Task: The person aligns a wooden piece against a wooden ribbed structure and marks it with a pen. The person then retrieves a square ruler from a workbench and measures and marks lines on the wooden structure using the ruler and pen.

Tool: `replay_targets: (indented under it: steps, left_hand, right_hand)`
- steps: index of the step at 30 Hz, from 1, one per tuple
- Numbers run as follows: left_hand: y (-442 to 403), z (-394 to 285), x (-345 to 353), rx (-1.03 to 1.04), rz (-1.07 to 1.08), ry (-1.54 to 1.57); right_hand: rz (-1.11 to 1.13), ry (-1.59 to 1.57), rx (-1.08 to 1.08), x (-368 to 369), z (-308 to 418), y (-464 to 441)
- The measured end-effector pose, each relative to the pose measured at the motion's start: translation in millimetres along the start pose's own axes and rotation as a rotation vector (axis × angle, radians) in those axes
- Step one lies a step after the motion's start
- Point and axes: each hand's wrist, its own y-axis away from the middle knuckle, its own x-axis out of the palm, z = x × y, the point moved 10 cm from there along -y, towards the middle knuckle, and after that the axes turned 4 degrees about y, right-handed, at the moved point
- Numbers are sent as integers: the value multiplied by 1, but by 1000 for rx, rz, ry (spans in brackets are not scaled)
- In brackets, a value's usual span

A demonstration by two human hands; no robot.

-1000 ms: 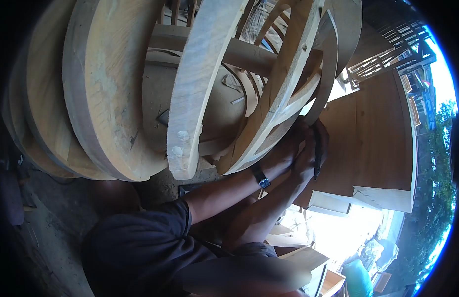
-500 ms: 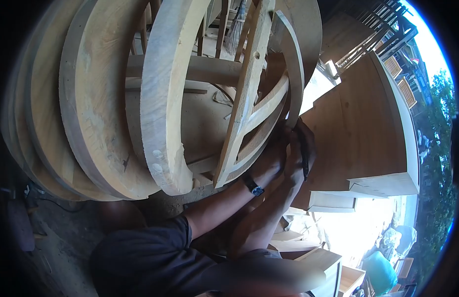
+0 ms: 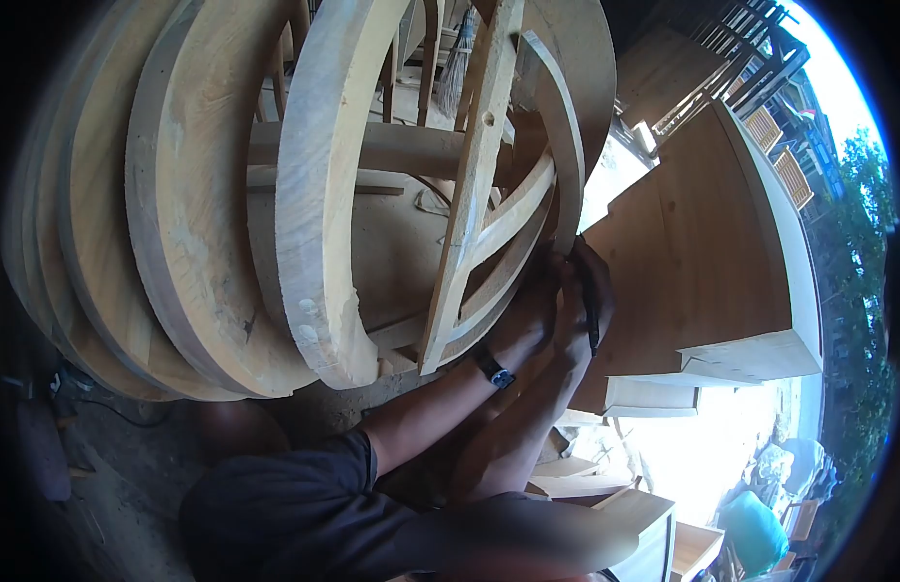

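Observation:
A thin curved wooden strip (image 3: pixel 566 155) rises from my hands, its lower end between my fingers. My left hand (image 3: pixel 534 296), below a wristwatch (image 3: pixel 495 371), is closed at that end; its fingertips are mostly hidden. My right hand (image 3: pixel 588 286) is closed beside it, overlapping it, with its fingers bent around the strip's end. A dark, slim edge runs along my right hand; I cannot tell whether it is a tool or shadow. Just left of my hands is a slatted wooden frame (image 3: pixel 459 233), with a straight bar and curved rails.
Several thick curved wooden pieces (image 3: pixel 314 194) stand in a row at left. A large wooden cabinet (image 3: pixel 712 242) is close to the right of my hands. Drawer-like boxes (image 3: pixel 697 548) and a teal bundle (image 3: pixel 753 532) lie at lower right. A broom (image 3: pixel 457 68) leans behind.
The view has shifted slightly, so the frame and strip appear a little farther left and lower. My hands keep their place at the strip's lower end.

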Motion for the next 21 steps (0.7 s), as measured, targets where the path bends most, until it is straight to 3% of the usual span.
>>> replay_targets:
  steps: [4,9,16,18,21]
  left_hand:
    - [0,-6,1,134,10,-72]
    - [-4,24,-7,-48,-23,175]
    - [-7,33,-11,-24,-6,179]
    - [-3,13,-11,52,-38,-22]
    - [-1,-3,-5,61,-38,-41]
  right_hand:
    - [10,37,-29,1,6,0]
    - [4,25,7,0,-2,0]
    - [18,12,-20,1,1,0]
    - [12,-20,9,1,-1,0]
    - [6,12,5,0,0,0]
